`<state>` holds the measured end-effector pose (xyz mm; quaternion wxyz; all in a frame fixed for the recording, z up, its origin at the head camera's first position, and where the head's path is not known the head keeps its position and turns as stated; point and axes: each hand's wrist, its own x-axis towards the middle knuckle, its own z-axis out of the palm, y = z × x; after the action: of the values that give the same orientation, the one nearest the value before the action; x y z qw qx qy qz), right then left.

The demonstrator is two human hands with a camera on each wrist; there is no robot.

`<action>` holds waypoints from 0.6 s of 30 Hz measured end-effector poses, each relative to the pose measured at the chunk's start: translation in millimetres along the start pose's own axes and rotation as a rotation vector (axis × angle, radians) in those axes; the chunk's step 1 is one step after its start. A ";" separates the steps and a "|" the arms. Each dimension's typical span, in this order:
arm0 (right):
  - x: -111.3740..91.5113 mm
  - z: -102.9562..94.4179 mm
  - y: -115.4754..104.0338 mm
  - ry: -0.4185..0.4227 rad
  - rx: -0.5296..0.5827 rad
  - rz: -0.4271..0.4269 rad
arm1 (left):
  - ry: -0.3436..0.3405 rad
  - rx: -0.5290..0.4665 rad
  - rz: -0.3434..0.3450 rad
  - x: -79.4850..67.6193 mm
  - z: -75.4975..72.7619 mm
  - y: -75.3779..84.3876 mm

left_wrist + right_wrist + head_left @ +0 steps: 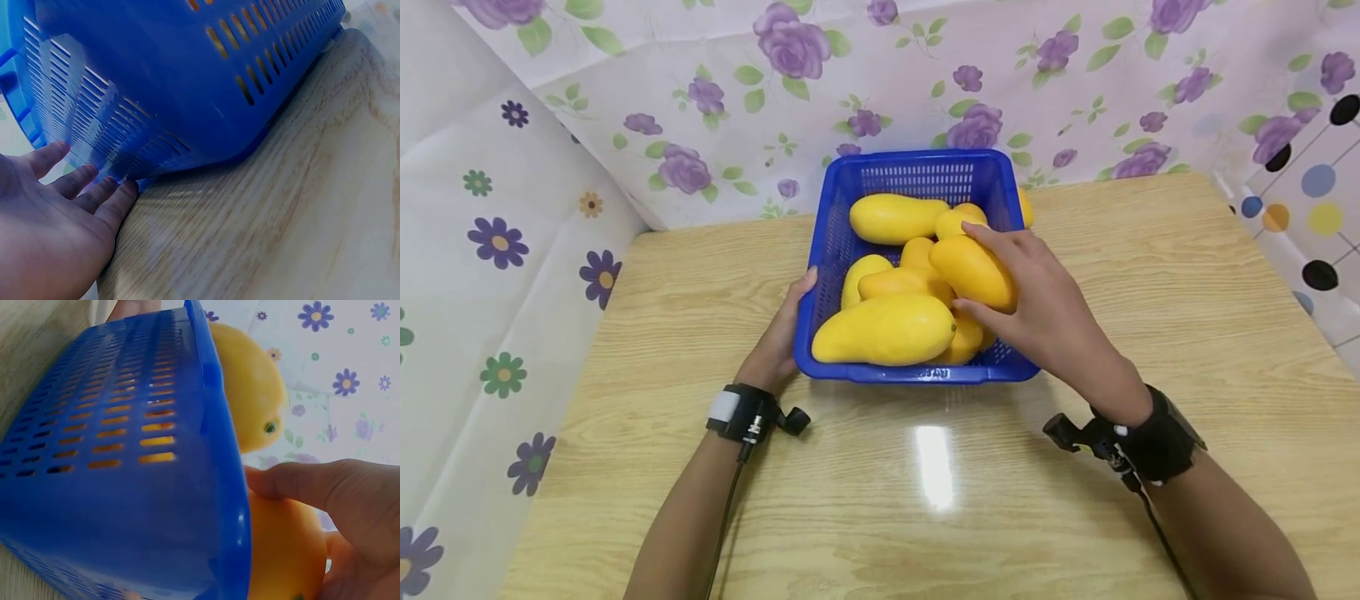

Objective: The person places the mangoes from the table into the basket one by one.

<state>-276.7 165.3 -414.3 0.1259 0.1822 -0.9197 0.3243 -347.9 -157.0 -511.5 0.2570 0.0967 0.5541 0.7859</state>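
Observation:
A blue plastic basket (917, 374) with slotted walls stands on the table, holding several yellow mangoes. My right hand (1051, 310) grips a mango (972, 272) at the basket's right side, thumb and fingers on opposite sides of it; the right wrist view shows this orange-yellow mango (281, 550) just past the rim. A large mango (883, 330) lies across the front of the pile, and another mango (895, 218) lies at the back. Against the basket's left wall rests my left hand (778, 333), its fingers (115, 203) extended along the slotted side in the left wrist view.
Outside the basket's back right corner, part of one more yellow mango (1026, 208) shows. The wood-grain table (850, 500) meets a flower-patterned sheet (715, 150) behind the basket. Another patterned sheet (475, 250) hangs on the left.

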 end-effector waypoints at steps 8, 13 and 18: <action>-4.9 1.6 -4.5 -0.019 -0.085 0.004 | 0.010 -0.012 -0.005 0.8 1.2 0.5; -10.7 -0.8 -7.5 -0.055 -0.115 -0.031 | 0.025 -0.017 -0.014 -2.0 4.1 3.5; -19.4 -3.7 -12.7 -0.105 -0.150 -0.023 | 0.030 -0.007 -0.023 -3.1 5.8 4.8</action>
<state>-253.4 163.4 -411.3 0.0945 0.1994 -0.9445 0.2432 -344.2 -155.0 -504.6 0.2578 0.0776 0.5564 0.7861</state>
